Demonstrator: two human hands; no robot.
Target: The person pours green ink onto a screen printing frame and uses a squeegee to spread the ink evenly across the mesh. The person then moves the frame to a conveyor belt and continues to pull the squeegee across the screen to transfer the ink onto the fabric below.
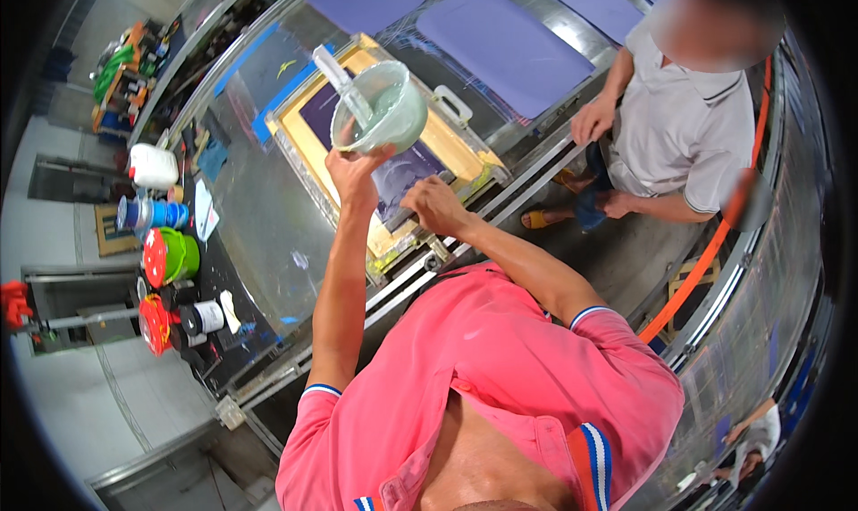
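While your left hand (357, 173) grips the near side of the bowl (407, 122) over the wooden frame (465, 156), its stick (342, 84) leaning away and left, your right hand (436, 206) sits curled, nearer you, right of the bowl, and I can't tell if it holds anything.

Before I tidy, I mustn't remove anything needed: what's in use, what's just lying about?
Seemingly in use:
- bowl in the left hand
- pale paddle inside it
- yellowish frame below

Seemingly lying about:
- white jug
- green bucket, red-lidded
- black-and-white jar
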